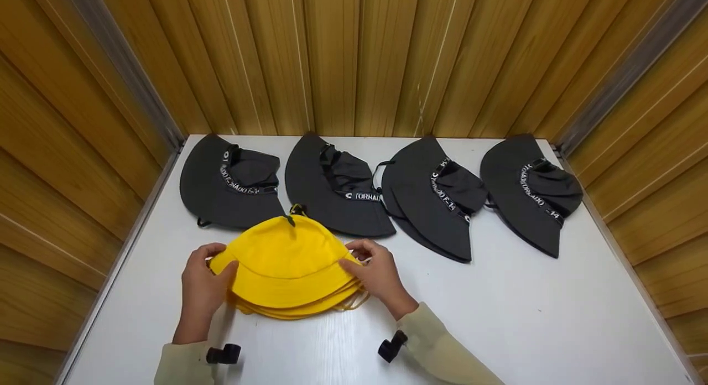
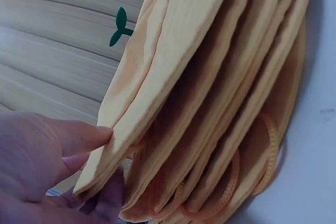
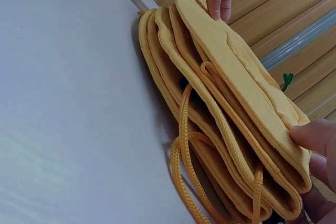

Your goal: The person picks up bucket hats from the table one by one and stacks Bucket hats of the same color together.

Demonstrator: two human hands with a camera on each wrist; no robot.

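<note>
Matt cloth yellow hats (image 1: 290,249), smooth table (image 1: 525,318)

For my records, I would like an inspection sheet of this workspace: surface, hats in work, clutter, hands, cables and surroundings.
Surface: white tabletop, a few small dark specks.
Job's things: yellow hats, folded and stacked; green sprout on the top one; cords hang out at the edges.
Clutter: nothing loose seen; dark hats lie folded in a row behind.
Hands: left hand pinches the top brim at the stack's left end; right hand grips the right end.
Cables: nothing seen.
Surroundings: wood-look walls at the back and both sides, grey strips in the corners.
</note>
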